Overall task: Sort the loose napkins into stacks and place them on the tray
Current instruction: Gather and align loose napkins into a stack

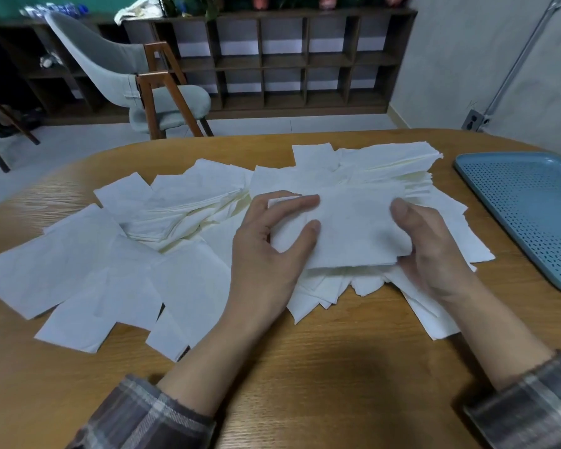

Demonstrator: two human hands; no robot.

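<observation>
We look down on a light wooden table (305,367). A pale blue perforated plastic tray (531,215) lies on it. Left of the tray, not touching it, we hold a small stack (353,228) of white square paper napkins. Our left hand (272,251) curls round the stack's edge farthest from the tray, thumb and forefinger on top. Our right hand (434,251) grips the edge nearest the tray, thumb on top, other fingers hidden beneath. More loose white napkins (110,264) sprawl under the stack and farther left of the tray, overlapping. Far left beyond the tray stands a grey padded chair (162,102).
</observation>
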